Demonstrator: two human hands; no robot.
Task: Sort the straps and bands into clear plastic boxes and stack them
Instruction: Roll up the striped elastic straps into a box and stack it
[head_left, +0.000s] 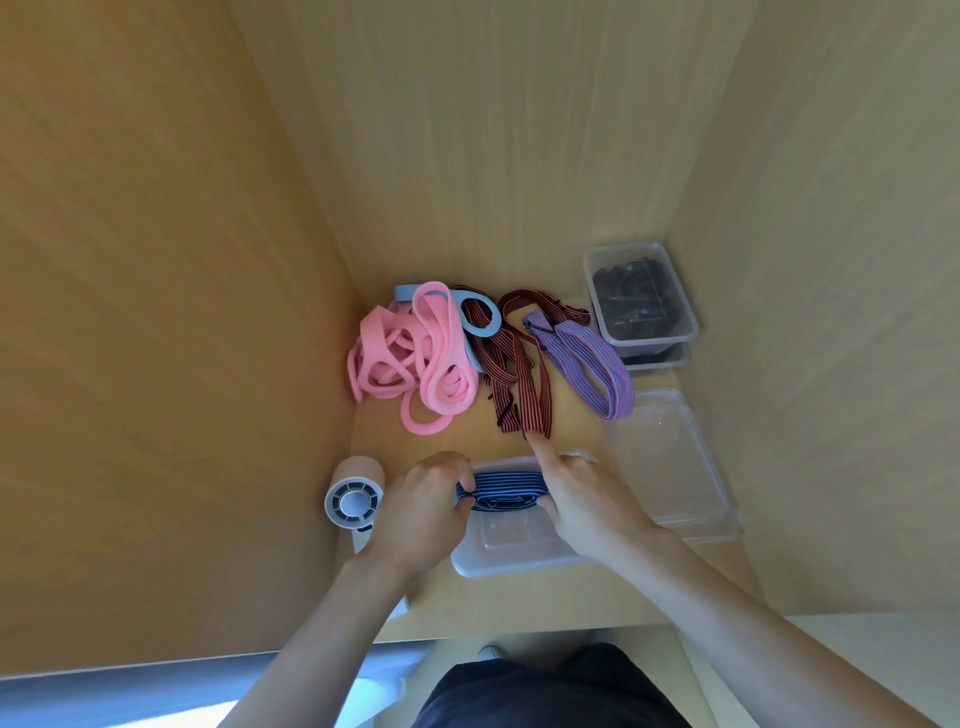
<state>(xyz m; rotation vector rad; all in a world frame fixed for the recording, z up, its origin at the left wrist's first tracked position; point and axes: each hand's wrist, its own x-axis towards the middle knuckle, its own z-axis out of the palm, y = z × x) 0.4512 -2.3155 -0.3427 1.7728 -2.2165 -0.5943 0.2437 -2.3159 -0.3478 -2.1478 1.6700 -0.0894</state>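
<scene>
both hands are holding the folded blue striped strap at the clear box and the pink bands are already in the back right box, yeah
Not quite. In the head view the pink bands lie loose in a pile at the back left; the back-right box holds dark items. The left hand and right hand do hold the blue striped strap at the clear box.

Just a little white handheld fan lay on the wooden desk, right beside the left wall panel.
</scene>
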